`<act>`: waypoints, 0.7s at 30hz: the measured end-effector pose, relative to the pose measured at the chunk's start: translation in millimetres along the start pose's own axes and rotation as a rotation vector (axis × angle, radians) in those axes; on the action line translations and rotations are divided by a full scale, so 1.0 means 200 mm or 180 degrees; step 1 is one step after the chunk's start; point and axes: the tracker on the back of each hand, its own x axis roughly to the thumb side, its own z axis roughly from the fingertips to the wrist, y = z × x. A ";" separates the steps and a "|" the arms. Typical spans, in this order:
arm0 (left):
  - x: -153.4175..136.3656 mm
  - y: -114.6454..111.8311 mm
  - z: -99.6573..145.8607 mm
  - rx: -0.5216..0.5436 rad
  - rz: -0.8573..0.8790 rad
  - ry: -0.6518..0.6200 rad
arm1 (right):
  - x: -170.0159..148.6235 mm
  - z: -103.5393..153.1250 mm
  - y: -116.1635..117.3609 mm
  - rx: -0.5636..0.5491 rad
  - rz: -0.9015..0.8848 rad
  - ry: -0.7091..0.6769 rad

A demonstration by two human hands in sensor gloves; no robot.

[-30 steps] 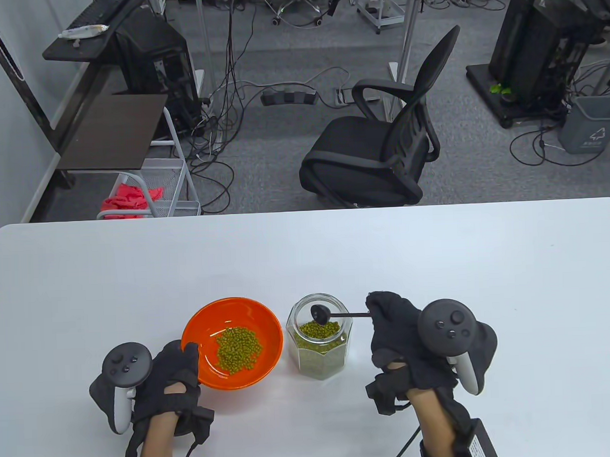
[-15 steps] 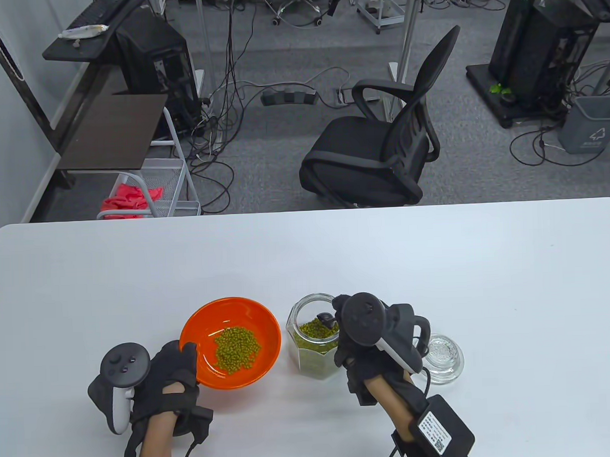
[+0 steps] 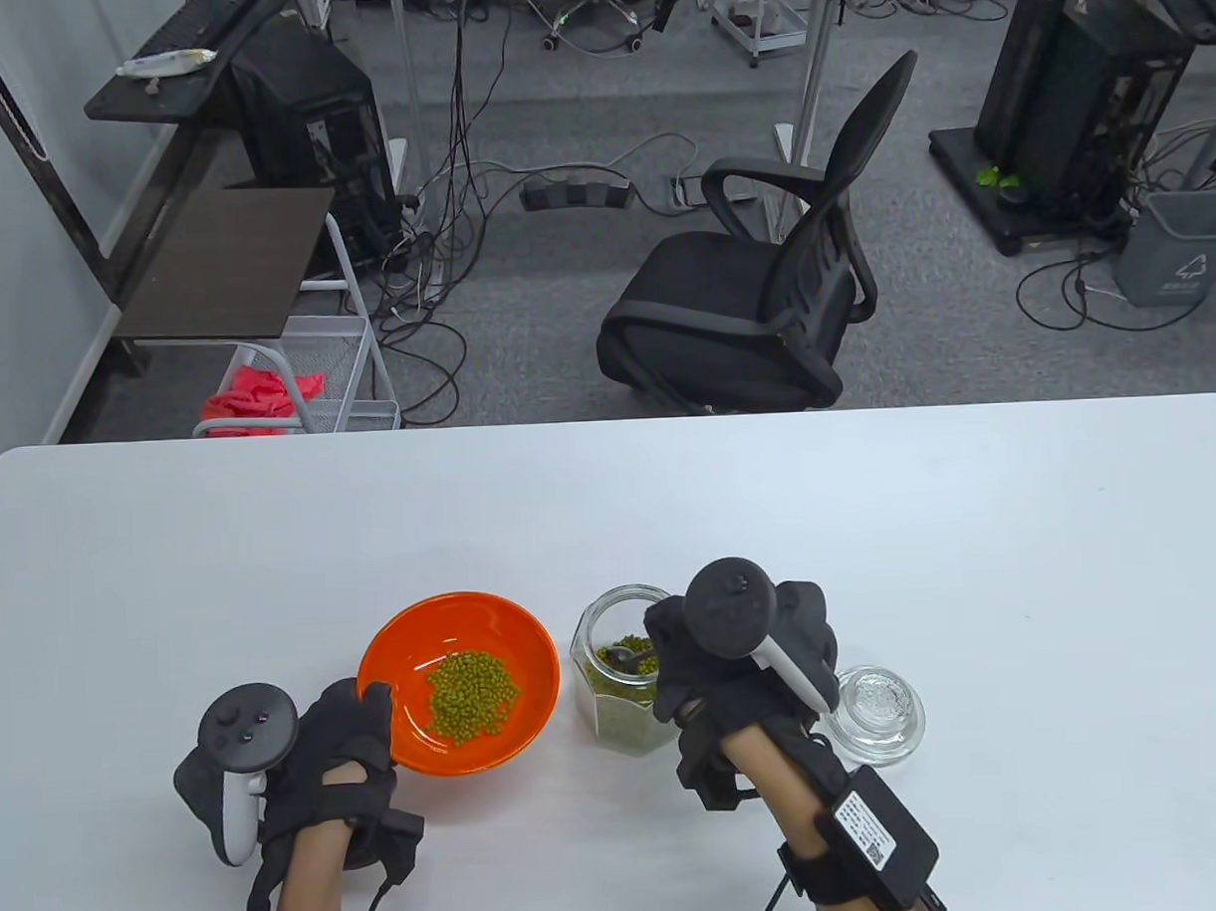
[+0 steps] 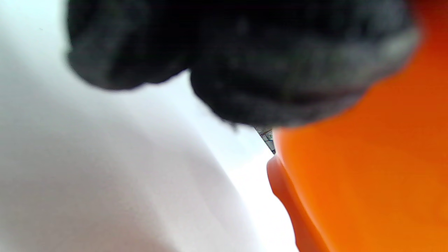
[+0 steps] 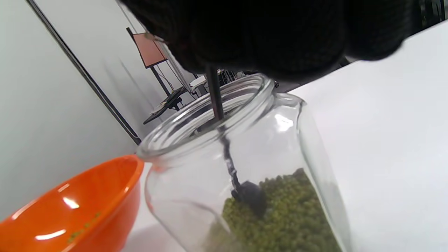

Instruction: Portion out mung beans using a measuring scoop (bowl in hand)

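Note:
An orange bowl point(image 3: 396, 652) with a pile of mung beans point(image 3: 472, 695) is on the white table; it also shows in the left wrist view point(image 4: 367, 182) and the right wrist view point(image 5: 70, 210). My left hand point(image 3: 344, 734) grips its near-left rim, thumb over the edge. A clear glass jar point(image 3: 617, 719) of mung beans stands right of the bowl. My right hand point(image 3: 720, 661) holds the black measuring scoop point(image 3: 625, 658) by its thin handle. The scoop head point(image 5: 250, 197) is down inside the jar point(image 5: 297, 140), in the beans.
The jar's glass lid point(image 3: 881, 713) lies on the table just right of my right hand. The table point(image 3: 870, 526) stretches wide behind and to the right. A black office chair point(image 3: 762, 301) stands beyond the far edge.
My right hand swung from the jar's right side to over its mouth and tipped the scoop from above the jar down into the beans. The lid came into view. The left hand and bowl stayed put.

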 end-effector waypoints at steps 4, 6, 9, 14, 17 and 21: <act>0.00 0.00 0.00 -0.0005 0.0003 0.0001 | -0.09 -0.01 -0.03 0.0089 -0.0590 0.0156; 0.00 0.00 0.00 -0.0007 0.0000 -0.0002 | -0.14 -0.01 -0.04 0.0148 -0.0844 0.0234; 0.00 0.00 0.00 -0.0008 -0.0005 -0.0005 | -0.20 -0.01 -0.05 0.0151 -0.1127 0.0313; 0.00 -0.01 0.00 -0.0015 -0.0012 -0.0009 | -0.28 0.00 -0.07 0.0076 -0.1465 0.0411; 0.00 -0.01 0.00 -0.0023 -0.0003 -0.0004 | -0.32 0.01 -0.09 0.0060 -0.1627 0.0449; 0.00 -0.01 0.00 -0.0019 -0.0010 0.0000 | -0.36 0.02 -0.09 -0.0010 -0.1785 0.0487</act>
